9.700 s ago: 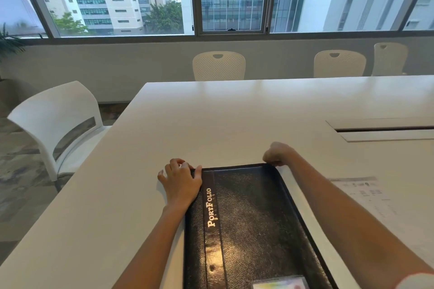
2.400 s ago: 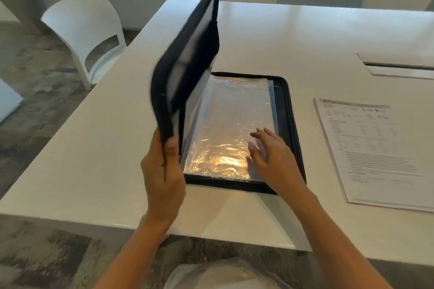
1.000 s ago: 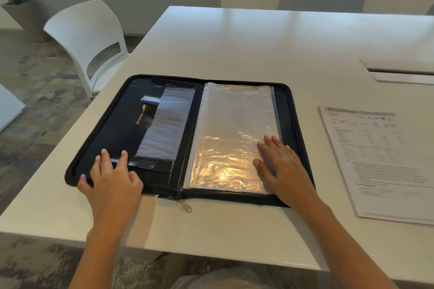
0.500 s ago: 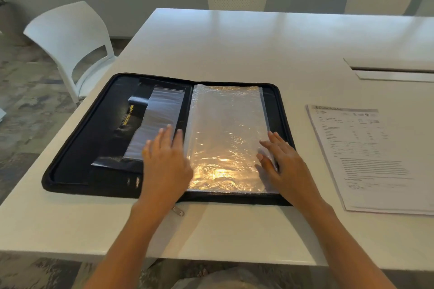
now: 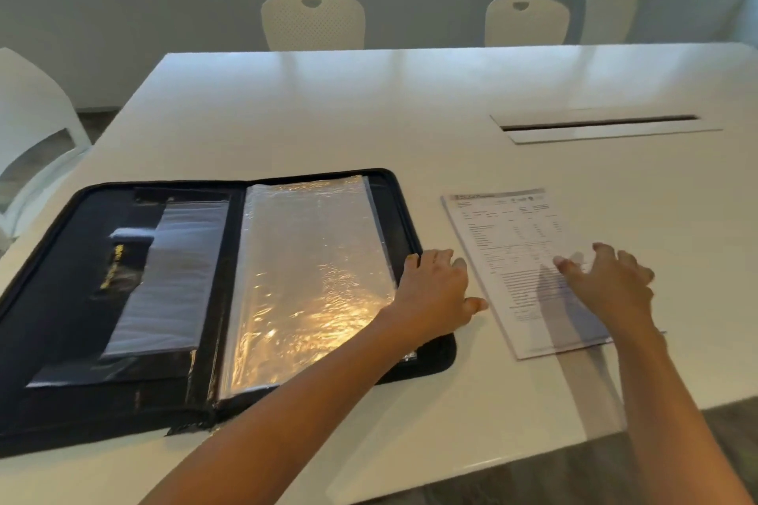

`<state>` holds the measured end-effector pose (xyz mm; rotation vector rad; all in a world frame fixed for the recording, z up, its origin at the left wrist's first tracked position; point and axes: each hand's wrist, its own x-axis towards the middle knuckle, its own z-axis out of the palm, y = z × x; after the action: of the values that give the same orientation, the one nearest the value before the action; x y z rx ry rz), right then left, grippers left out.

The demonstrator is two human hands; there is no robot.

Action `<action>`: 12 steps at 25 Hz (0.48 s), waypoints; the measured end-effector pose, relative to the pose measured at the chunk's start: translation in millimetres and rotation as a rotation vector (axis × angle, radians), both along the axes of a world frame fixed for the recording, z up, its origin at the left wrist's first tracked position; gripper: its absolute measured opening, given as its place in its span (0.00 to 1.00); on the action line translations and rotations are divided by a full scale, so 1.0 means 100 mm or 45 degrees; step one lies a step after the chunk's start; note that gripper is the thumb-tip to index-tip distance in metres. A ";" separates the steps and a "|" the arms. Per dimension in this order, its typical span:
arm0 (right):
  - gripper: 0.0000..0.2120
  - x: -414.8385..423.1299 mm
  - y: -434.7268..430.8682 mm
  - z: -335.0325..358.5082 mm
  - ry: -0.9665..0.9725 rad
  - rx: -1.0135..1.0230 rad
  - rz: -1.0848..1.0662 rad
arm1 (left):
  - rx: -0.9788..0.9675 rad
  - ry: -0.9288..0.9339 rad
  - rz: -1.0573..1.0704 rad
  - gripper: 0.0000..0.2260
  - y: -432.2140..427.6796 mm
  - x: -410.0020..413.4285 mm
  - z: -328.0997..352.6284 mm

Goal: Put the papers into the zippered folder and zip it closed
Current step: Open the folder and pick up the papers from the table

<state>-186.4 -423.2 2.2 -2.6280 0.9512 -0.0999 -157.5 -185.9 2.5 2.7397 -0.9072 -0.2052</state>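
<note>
Head view: papers (image 5: 517,258) lie flat on the table (image 5: 369,111) just right of the open zippered folder (image 5: 65,279), long axis running away, under the right hand (image 5: 611,287), fingers spread, grip empty; left hand (image 5: 434,291) likewise open at the folder's right edge; zipper pull not discernible.

one head-worn view looks forward and down, close over the table (image 5: 369,102).

Two bare forearms, left hand (image 5: 432,291), right hand (image 5: 611,285) (no sleeves)
</note>
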 end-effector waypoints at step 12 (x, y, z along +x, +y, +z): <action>0.27 0.32 -0.56 0.11 0.078 0.341 -0.007 | 0.133 -0.010 -0.074 0.31 -0.27 0.17 -0.12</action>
<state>-154.5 -479.6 13.0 -2.3936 0.9219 0.1005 -140.3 -213.0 -9.2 2.8133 -1.0062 -0.2595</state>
